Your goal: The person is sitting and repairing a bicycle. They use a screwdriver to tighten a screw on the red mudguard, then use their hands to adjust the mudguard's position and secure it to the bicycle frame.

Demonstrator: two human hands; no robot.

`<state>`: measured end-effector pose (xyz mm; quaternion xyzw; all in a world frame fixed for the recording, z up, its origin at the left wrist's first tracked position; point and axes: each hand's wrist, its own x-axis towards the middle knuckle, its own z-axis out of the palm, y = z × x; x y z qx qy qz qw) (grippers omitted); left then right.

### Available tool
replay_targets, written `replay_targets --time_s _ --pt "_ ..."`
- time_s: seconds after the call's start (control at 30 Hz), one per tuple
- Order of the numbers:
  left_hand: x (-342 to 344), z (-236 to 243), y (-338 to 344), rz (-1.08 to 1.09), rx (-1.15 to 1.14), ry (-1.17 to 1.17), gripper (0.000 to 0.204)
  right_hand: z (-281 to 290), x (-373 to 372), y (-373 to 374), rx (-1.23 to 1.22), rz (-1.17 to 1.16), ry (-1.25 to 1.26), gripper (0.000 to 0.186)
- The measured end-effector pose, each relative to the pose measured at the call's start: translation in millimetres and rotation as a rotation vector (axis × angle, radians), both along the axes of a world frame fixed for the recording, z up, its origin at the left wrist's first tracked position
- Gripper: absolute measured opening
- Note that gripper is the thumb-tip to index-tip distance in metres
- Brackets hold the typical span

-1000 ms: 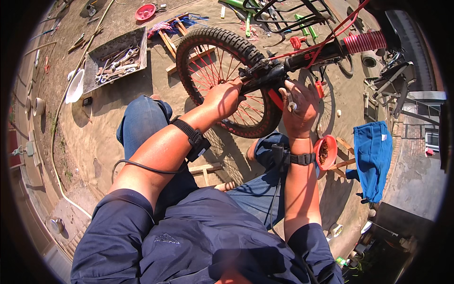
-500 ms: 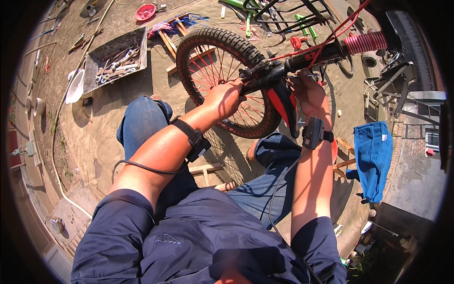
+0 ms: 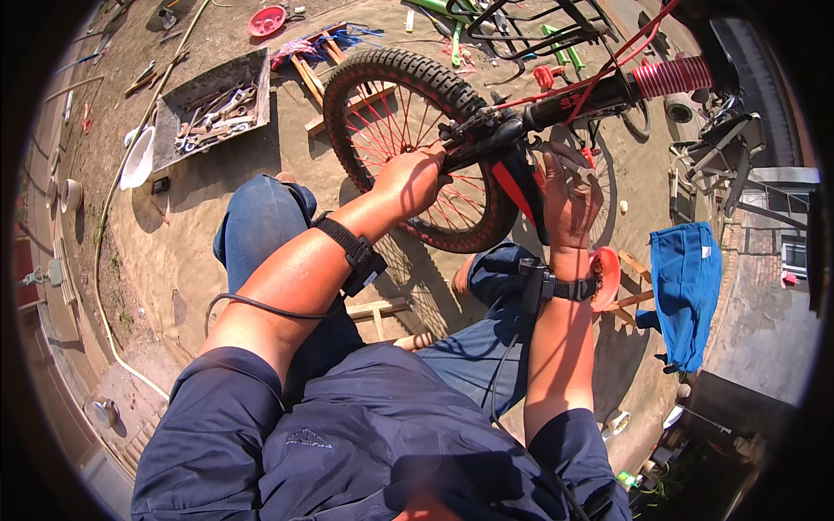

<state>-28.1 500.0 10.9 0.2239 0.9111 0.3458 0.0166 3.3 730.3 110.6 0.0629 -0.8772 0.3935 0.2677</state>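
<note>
A bicycle's front wheel [image 3: 482,102] with a knobby black tyre and red spokes stands in front of me. My left hand [image 3: 410,181] is closed round the black fork leg [image 3: 473,153] beside the wheel; its fingertips are partly hidden. My right hand [image 3: 572,201] is raised near the fork crown, beside the red and black mudguard [image 3: 519,193]. Its fingers are curled about a slim metal tool [image 3: 569,159], whose exact kind does not show. Red cables [image 3: 599,80] run above toward the handlebar end.
A metal tray [image 3: 265,102] of wrenches stands at the left, next to a white bowl [image 3: 139,161]. A red bowl [image 3: 605,280] sits by my right wrist. Blue cloth [image 3: 686,286] hangs at the right. A wooden stool [image 3: 306,80] and green frame parts [image 3: 456,39] lie behind the wheel.
My right hand has drawn back a little from the fork crown toward me and turned at the wrist, uncovering the red bowl. My left hand stays in place.
</note>
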Motion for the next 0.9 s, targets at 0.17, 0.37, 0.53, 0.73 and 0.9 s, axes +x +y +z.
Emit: replay_targets --time_s 0.17,0.37,0.53,0.73,0.9 --pt "-0.7 0.2 0.0 -0.003 -0.013 0.006 0.028 -6.6 -1.5 -8.4 0.217 0.056 0.186 0.018" --pt "-1.0 -0.8 0.8 0.005 -0.023 -0.005 0.028 -17.3 -8.4 -9.4 0.407 0.044 0.408 0.019" --pt "-0.9 -2.7 0.5 0.005 -0.006 0.018 0.029 -23.7 -6.1 -7.7 0.128 -0.024 0.108 0.018" --pt "-0.1 0.4 0.2 -0.005 -0.006 0.013 0.029 -13.3 -37.8 20.9 -0.711 -0.058 -0.466 0.025" --pt "-1.4 -3.8 0.0 -0.013 -0.018 -0.003 0.029 -30.1 -61.0 52.0 -1.355 0.271 -0.866 0.02"
